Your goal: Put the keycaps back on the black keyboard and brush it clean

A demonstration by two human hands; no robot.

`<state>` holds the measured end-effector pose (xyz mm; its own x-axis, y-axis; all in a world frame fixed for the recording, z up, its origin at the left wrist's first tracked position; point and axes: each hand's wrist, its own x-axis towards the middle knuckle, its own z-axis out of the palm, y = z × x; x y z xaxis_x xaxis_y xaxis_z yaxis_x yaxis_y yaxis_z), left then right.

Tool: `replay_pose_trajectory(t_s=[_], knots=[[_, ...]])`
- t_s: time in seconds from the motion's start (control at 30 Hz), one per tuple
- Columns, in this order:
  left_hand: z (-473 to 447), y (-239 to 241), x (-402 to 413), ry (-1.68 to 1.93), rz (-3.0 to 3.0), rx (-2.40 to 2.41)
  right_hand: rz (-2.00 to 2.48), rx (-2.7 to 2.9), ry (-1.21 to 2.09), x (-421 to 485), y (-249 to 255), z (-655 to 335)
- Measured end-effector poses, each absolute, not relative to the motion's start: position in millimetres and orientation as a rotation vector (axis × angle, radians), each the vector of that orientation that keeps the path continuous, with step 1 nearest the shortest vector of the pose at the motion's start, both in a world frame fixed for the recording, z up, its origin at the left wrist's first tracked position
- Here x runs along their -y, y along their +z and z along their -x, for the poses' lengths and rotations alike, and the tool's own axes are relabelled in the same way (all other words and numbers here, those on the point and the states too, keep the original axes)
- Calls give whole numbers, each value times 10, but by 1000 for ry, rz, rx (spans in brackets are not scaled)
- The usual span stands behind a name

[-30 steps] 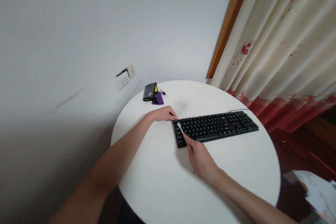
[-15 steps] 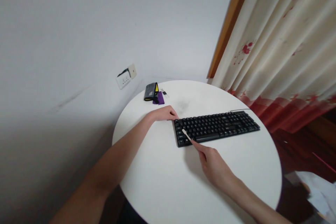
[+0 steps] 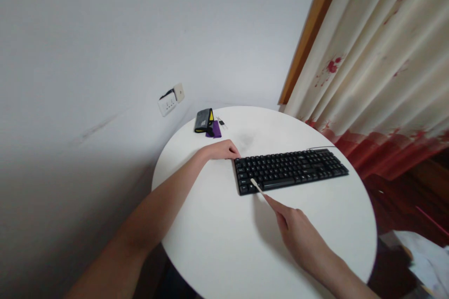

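A black keyboard (image 3: 291,170) lies on the round white table (image 3: 210,224), slightly slanted. At its far left corner my left hand (image 3: 224,149) rests with curled fingers, gripping that corner; the fingertips are partly hidden. Between the fingers of my right hand (image 3: 294,226) is a slim white stick with a thicker pale tip, which looks like a cotton swab (image 3: 257,185). Its tip is over the lower left keys, near the left end of the space bar; I cannot tell if it touches them. The right hand is in front of the keyboard, above the table.
At the back left of the table sit a grey pouch with yellow lining (image 3: 204,120), a folded purple cloth (image 3: 215,129) and a small black item (image 3: 221,122). A wall socket (image 3: 167,103) is behind them. A curtain (image 3: 368,56) hangs at the right.
My right hand has moved slightly right and nearer to me, bringing the swab tip down from the left edge keys towards the bottom row. My left hand stays at the corner.
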<state>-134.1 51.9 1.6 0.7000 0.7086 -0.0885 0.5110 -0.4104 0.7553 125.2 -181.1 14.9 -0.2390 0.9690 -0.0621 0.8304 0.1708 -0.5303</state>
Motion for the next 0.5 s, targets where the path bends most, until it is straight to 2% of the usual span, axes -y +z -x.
replay_pose_trajectory(t_s=[0.5], knots=[[1352,23,-509,303,-2107,-922,1983,2438,323,1855,175,-933]])
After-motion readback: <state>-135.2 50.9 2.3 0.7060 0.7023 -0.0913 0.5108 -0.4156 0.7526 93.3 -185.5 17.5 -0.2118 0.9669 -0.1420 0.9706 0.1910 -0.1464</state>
